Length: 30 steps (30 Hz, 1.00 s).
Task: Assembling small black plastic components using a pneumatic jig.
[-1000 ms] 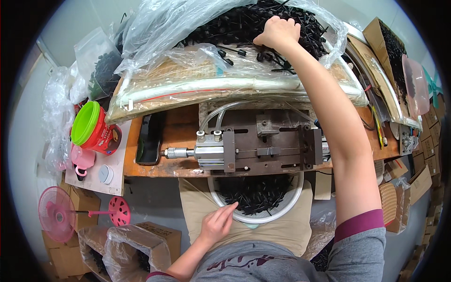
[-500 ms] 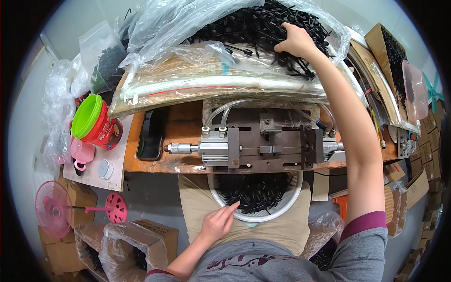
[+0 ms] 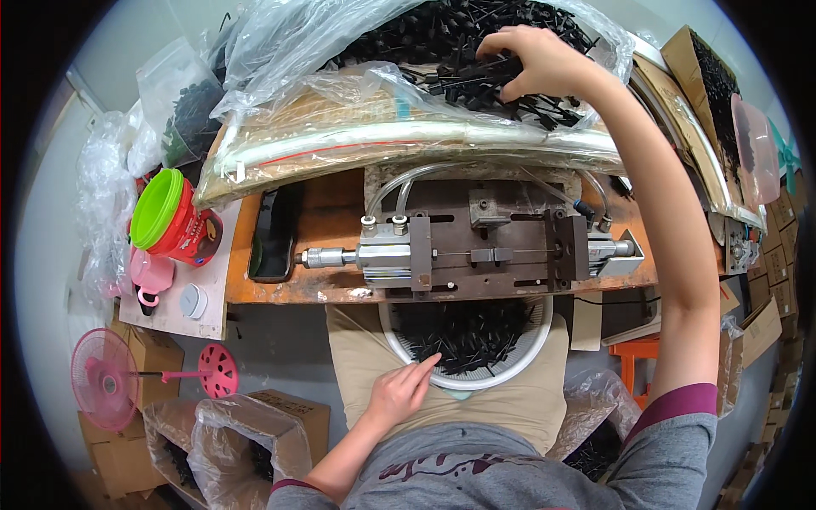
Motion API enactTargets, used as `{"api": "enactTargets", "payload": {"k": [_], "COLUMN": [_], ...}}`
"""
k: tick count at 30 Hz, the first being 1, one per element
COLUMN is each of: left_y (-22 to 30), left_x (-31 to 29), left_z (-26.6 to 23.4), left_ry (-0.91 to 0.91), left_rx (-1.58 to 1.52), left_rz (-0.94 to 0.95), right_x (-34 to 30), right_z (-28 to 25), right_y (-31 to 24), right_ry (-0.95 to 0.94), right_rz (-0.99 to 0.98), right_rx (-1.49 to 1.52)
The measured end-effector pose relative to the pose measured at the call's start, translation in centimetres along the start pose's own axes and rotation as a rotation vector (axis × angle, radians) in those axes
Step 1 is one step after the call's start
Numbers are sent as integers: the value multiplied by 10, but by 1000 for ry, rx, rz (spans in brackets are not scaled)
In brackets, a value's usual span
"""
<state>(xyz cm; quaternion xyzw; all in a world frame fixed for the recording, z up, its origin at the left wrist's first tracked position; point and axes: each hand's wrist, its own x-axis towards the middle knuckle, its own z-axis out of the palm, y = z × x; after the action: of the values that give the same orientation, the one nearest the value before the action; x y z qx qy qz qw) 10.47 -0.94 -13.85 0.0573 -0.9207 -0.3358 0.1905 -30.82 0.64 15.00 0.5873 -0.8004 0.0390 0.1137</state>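
Note:
My right hand [image 3: 544, 66] reaches to the back over a heap of black thin-stemmed plastic pieces [image 3: 408, 38] lying in clear plastic. Its thumb and fingers are apart and curved around a loose cluster of pieces at the heap's front edge. My left hand [image 3: 403, 394] is low in front of me at the near rim of a white round basket [image 3: 534, 357]. Its fingers stretch toward the black pieces [image 3: 467, 336] in the basket, and I see nothing held in them. The basket rests on my lap, partly under the bench edge.
A metal clamping fixture [image 3: 493, 255] with air cylinders and clear hoses is on the wooden bench [image 3: 327, 289]. Left of it are a dark phone [image 3: 276, 234], a red bucket with green rim [image 3: 183, 225] and a pink cup [image 3: 153, 270]. A pink fan [image 3: 106, 378] and plastic-lined boxes [image 3: 293, 429] stand below.
My right hand has drawn slightly nearer and its fingers have spread wider, with black pieces bunching toward the heap's front edge. My left hand stays by the basket. The whole view has shifted a little.

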Motion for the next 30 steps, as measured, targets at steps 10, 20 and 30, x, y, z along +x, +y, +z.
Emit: {"api": "enactTargets", "payload": {"k": [10,20,30], "left_y": [6,3,11], "left_x": [3,-4,4], "left_z": [3,2,-2], "left_ry": [-40,12,14], "left_rx": [11,11,17], "left_rz": [30,41,73], "right_x": [4,22,2], "right_z": [3,8,-48], "right_y": [-44,-28,-23], "right_ry": [105,87,222], "right_rz": [-185,-78,330], "right_rx": [-325,-72,556]}}
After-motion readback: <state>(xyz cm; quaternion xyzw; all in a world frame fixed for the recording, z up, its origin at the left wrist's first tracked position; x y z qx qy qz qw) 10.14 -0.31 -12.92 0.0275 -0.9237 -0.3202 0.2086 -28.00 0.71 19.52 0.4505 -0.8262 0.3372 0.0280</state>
